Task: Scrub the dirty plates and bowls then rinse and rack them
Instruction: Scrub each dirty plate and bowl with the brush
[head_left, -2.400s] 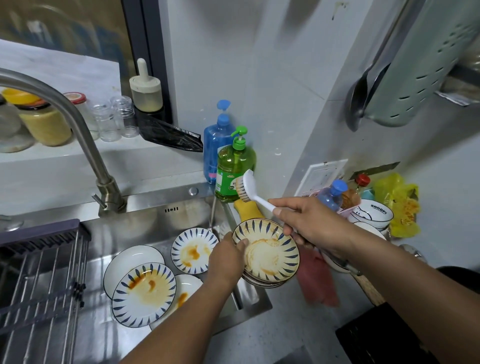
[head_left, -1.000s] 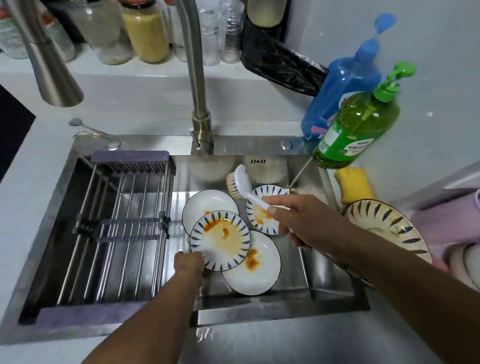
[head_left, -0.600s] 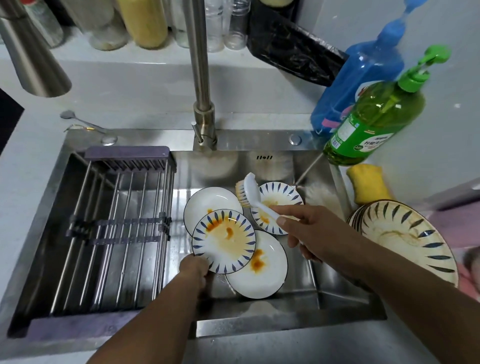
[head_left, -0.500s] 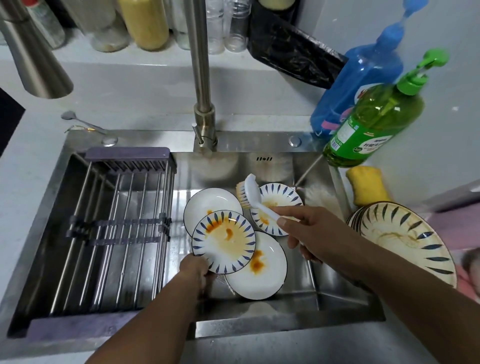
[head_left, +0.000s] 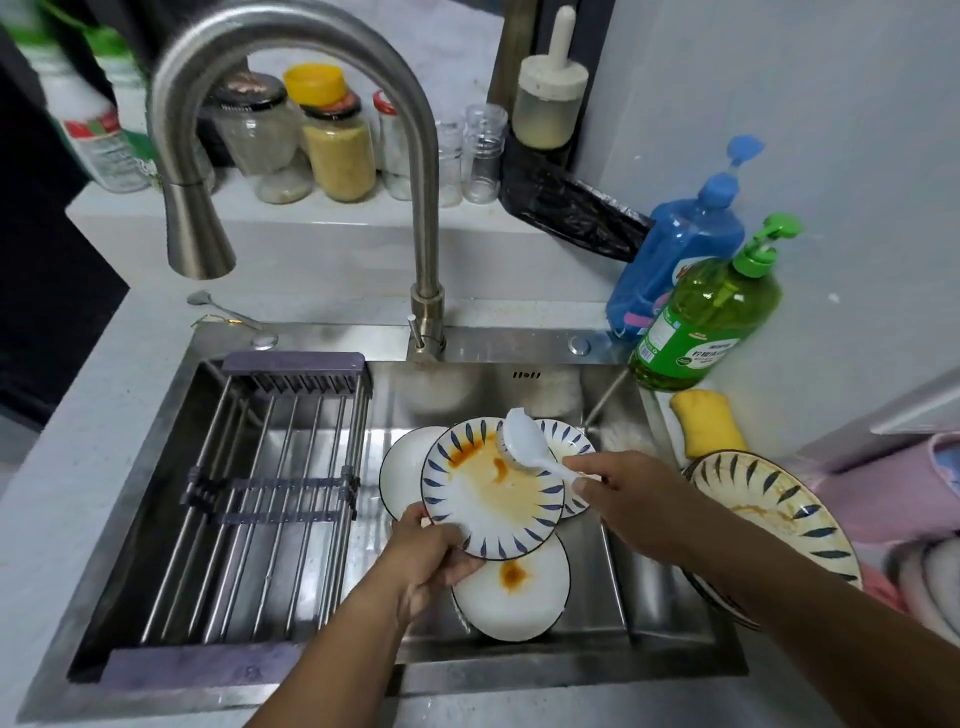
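Note:
My left hand (head_left: 434, 558) grips the near rim of a blue-patterned plate (head_left: 488, 506) smeared with orange sauce, lifted and tilted over the sink (head_left: 670, 654). My right hand (head_left: 631, 501) holds the handle of a white dish brush (head_left: 522, 441), whose head touches the plate's far rim. Under it lie a white plate with an orange stain (head_left: 514, 595), a plain white plate (head_left: 402, 470) and another patterned plate (head_left: 571, 447). A stack of dirty patterned bowls (head_left: 774, 512) sits on the counter to the right.
A wire drying rack (head_left: 270, 499) fills the sink's left half. The tap (head_left: 421, 182) arches over the basin. Green soap bottle (head_left: 706, 317), blue bottle (head_left: 675, 244) and a yellow sponge (head_left: 709, 423) stand at the right rear. Jars (head_left: 337, 140) line the ledge.
My left hand has lifted the sauce-smeared patterned plate off the pile and tilted it up. My right hand has brought the brush head down onto the plate's far rim.

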